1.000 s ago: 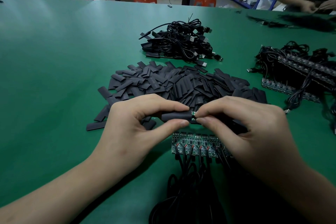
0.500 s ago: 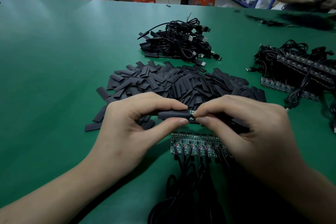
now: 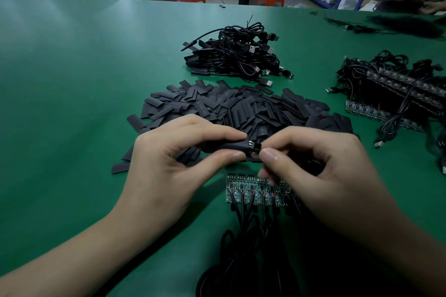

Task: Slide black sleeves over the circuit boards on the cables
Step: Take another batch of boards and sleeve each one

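The left hand [image 3: 169,159] pinches a matte black, tube-shaped sleeve [image 3: 224,146] between thumb and forefinger, holding it level. The right hand [image 3: 321,166] pinches the small end of a circuit board [image 3: 254,145] that pokes out of the sleeve's right mouth, so the two hands nearly meet. At six o'clock, just beneath them, a row of boards [image 3: 251,190], bare, green and studded with tiny parts, lies flat on the smooth green table [image 3: 72,79]. Thin black cables [image 3: 246,248] trail from the row toward the viewer. At twelve o'clock spreads a heap of sleeves [image 3: 241,106], flat black rectangles. Farther at twelve sits a tangled bundle [image 3: 236,55] of cables with metal plugs. At two o'clock lies a stack [image 3: 398,94] of more boards and cables.
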Available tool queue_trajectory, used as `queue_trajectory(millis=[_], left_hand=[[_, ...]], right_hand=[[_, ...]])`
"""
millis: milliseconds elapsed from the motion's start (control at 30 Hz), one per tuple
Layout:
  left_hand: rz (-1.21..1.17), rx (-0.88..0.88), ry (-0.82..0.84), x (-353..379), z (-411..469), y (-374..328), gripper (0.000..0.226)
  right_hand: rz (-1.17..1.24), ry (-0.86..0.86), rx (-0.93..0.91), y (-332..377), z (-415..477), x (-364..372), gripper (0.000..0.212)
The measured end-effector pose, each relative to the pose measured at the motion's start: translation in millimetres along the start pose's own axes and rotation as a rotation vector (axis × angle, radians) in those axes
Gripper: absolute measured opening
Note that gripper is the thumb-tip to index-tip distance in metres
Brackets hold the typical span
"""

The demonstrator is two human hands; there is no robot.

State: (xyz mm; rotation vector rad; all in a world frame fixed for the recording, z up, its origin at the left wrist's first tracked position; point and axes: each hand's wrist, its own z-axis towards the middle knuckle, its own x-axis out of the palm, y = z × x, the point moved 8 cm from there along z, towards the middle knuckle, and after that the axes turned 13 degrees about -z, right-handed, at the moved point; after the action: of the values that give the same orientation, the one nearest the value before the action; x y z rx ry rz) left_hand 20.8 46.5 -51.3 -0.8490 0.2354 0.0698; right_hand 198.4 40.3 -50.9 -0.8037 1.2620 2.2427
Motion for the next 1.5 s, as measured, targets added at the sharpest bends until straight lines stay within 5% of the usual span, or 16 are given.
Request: queue_trajectory(millis=[267,533,867,1067,1167,1500], left_hand=[[0.019,0.007,0.031,3.7,0.2,-3.4,0.018],[-0.011,-0.086,-0.143,-5.7,-3.5,5.0,0.034],[-0.200,-0.100,-0.086,0.9,-6.1,8.2,0.063],[-0.221,-0.225,0.022,14.6,12.2,4.7,0.054],[-0.075,-0.079,-0.016,6.4,7.6,-5.9,0.062],[-0.108,-0.029,-0.076,-0.2,-3.0,-3.6,0.050]], right_hand=[[-0.051,0.011,-0.046,7.2,-1.5,5.6,0.013],[-0.427,-0.278,-0.199,20.6,-8.2,-11.1,0.010],[-0.382,-0.247,-0.256,25.2,-7.5,-7.5,0.006],[-0.353,-0.218,-0.255,24.3,-8.3,-7.1,0.009],[-0.319,-0.203,-0.227,21.7,-8.4,-6.1,0.009],[-0.224,-0.152,-0.167,16.4,-6.0,-2.0,0.007]])
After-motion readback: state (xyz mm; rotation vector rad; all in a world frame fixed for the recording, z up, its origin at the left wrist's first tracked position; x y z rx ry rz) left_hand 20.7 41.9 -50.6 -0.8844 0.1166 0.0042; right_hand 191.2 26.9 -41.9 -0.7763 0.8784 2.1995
